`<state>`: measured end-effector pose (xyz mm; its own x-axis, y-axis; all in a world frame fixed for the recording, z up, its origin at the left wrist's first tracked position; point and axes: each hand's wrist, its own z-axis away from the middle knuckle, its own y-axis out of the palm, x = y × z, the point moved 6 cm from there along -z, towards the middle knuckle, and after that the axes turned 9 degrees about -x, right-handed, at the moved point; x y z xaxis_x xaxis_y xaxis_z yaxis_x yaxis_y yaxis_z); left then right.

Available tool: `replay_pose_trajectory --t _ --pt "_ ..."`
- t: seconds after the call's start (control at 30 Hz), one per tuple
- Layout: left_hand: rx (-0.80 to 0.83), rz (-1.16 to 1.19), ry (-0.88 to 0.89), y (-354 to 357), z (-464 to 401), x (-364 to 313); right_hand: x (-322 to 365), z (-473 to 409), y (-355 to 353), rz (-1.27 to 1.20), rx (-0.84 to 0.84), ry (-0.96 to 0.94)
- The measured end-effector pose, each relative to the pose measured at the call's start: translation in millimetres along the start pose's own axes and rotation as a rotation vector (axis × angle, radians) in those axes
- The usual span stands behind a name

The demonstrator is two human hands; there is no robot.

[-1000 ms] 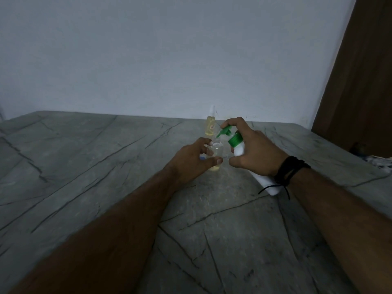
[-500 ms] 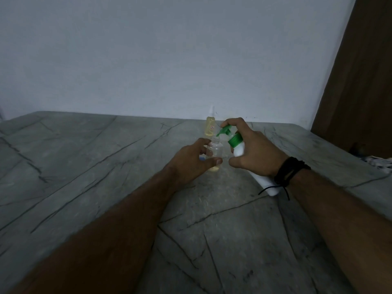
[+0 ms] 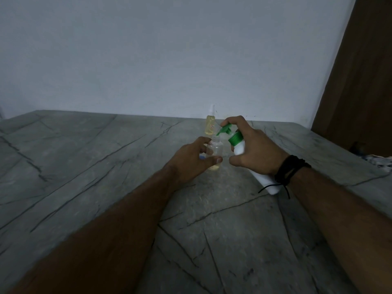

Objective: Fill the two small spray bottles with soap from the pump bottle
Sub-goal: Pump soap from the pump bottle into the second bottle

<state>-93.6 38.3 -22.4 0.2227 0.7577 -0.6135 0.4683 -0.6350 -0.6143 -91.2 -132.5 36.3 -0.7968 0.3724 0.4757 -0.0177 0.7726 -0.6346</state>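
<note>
Marble table (image 3: pixel 84 166): unchanged over 1 s; left hand (image 3: pixel 191 161) grips open spray bottle (image 3: pixel 215 149), right hand (image 3: pixel 254 149) grips tilted pump bottle (image 3: pixel 238 143), filling continues.

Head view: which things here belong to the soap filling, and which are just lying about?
In the job:
- pump bottle, right hand
- open spray bottle, left hand
- capped spray bottle, behind

Lying about:
- cloth, table's far right edge
</note>
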Motion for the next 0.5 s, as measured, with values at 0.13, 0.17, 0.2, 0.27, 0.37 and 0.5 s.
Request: replay_pose_trajectory --t 0.13,0.17,0.2,0.27,0.37,0.5 --pt "0.006 -0.006 0.004 0.8 -1.1 -0.2 -0.5 -0.5 -0.1 -0.004 -0.002 0.005" --pt "0.006 -0.005 0.001 0.6 -1.2 -0.2 -0.6 -0.5 0.1 -0.002 0.001 0.007" --pt "0.004 -0.004 -0.003 0.3 -1.0 -0.3 -0.5 -0.2 0.5 0.0 0.004 0.009" --pt "0.0 -0.003 -0.004 -0.4 -0.6 -0.8 -0.1 0.1 0.8 -0.004 0.006 0.007" --pt "0.003 -0.005 -0.006 -0.5 -0.5 -0.5 0.3 -0.3 0.3 -0.005 0.004 0.002" --pt "0.013 -0.003 -0.004 0.7 -1.0 -0.6 -0.1 -0.3 -0.3 0.0 -0.002 -0.003"
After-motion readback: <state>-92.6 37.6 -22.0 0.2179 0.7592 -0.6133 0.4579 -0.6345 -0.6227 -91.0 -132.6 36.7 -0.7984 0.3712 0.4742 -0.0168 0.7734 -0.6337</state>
